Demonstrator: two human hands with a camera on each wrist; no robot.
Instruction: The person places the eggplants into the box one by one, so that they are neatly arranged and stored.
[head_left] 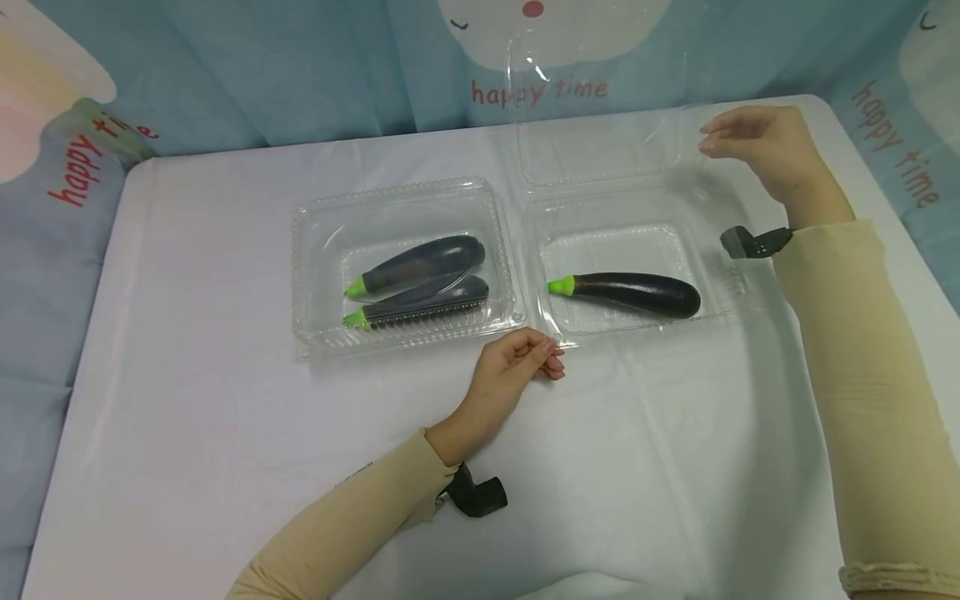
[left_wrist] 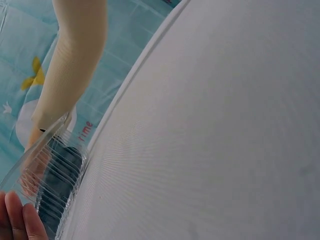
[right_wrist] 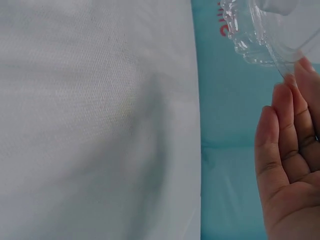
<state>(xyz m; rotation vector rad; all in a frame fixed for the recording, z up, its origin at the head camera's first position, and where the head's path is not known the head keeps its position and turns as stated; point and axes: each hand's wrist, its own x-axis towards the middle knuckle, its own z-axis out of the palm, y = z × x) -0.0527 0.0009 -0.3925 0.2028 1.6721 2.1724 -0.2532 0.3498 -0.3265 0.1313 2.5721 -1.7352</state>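
Observation:
In the head view, a clear plastic clamshell container (head_left: 615, 242) lies with its lid (head_left: 600, 154) raised at the back. One dark purple eggplant (head_left: 637, 293) with a green stem end lies inside its base. My left hand (head_left: 506, 371) pinches the front left corner of this base. At the lid's right edge, my right hand (head_left: 772, 158) pinches the rim between thumb and fingers; the right wrist view shows the lid edge (right_wrist: 272, 50) at the fingertips. Left-hand fingers (left_wrist: 17, 220) show beside the ribbed plastic wall in the left wrist view.
To the left stands another clear container (head_left: 322, 225), its top closed over two eggplants (head_left: 427, 262). Both containers sit on a white-covered table (head_left: 202, 400). A blue printed curtain (head_left: 300, 67) hangs behind the table. Each sleeve carries a black wrist camera (head_left: 480, 497).

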